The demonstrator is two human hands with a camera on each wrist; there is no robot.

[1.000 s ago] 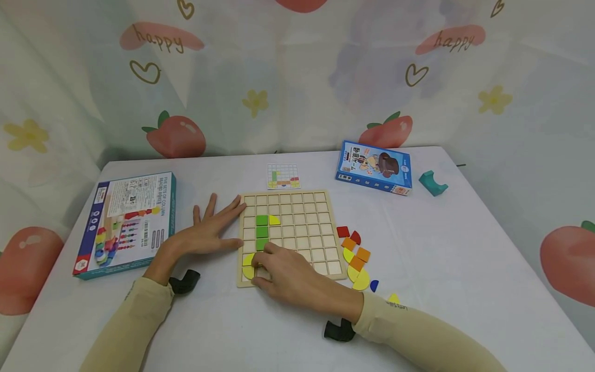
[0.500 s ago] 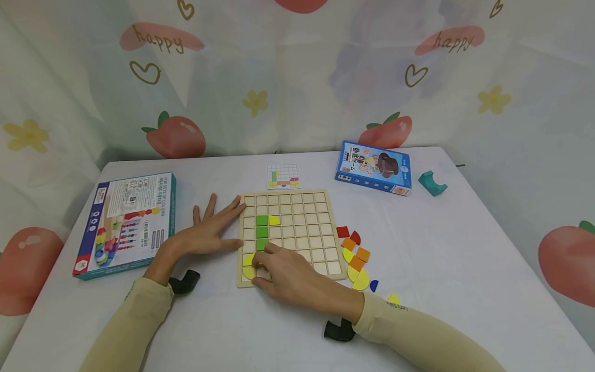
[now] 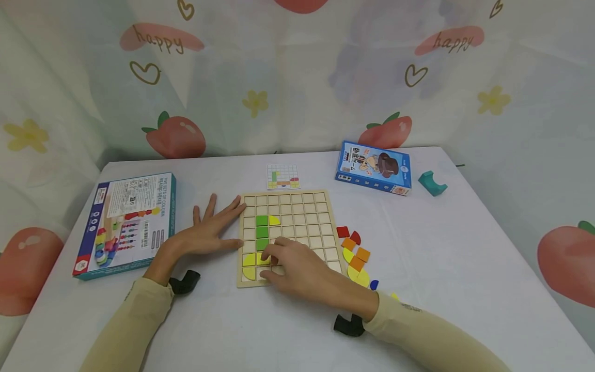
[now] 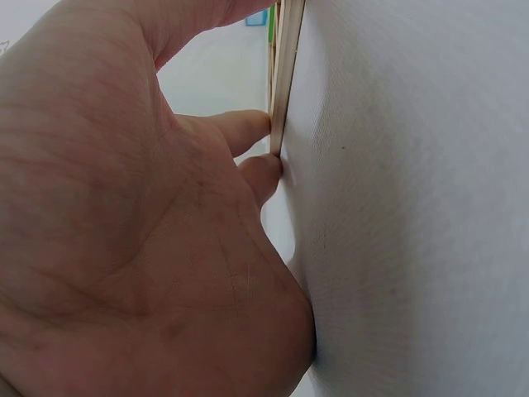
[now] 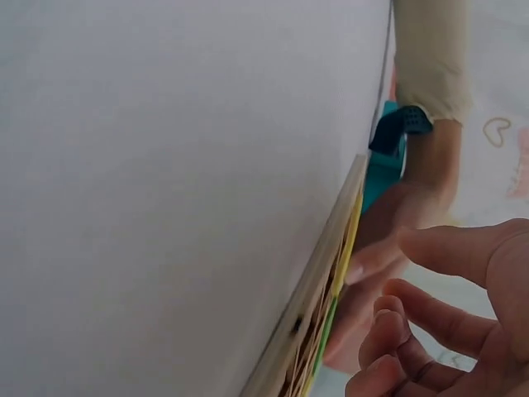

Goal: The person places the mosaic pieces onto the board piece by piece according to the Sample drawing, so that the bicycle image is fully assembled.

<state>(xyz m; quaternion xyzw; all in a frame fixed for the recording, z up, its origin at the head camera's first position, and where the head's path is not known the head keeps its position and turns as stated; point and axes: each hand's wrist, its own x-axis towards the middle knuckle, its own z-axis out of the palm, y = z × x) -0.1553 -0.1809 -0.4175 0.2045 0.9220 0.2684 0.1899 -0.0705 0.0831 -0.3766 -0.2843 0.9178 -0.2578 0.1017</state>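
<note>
A wooden grid board point(image 3: 297, 206) lies mid-table. It bears several green squares point(image 3: 262, 232) in a column, a yellow quarter-round piece point(image 3: 274, 220) beside the top one, and yellow pieces point(image 3: 249, 259) at its lower left corner. With fingers spread, my left hand point(image 3: 206, 231) touches the board's left edge. Over the lower part of the board is my right hand point(image 3: 297, 268), its fingertips by a yellow piece point(image 3: 262, 259) that they partly cover. The right wrist view shows the right thumb and fingers point(image 5: 438, 314) apart, nothing between them.
Loose red, orange, yellow and blue pieces point(image 3: 357, 262) lie right of the board. A printed pattern card point(image 3: 283, 176) lies behind it. A large box point(image 3: 127, 222) is at left; a blue box point(image 3: 374, 166) and a teal curved block point(image 3: 433, 183) are at back right.
My right hand has drawn back slightly to the right, its thumb and fingers parting. A yellow piece under the green column now shows. My left hand stays put.
</note>
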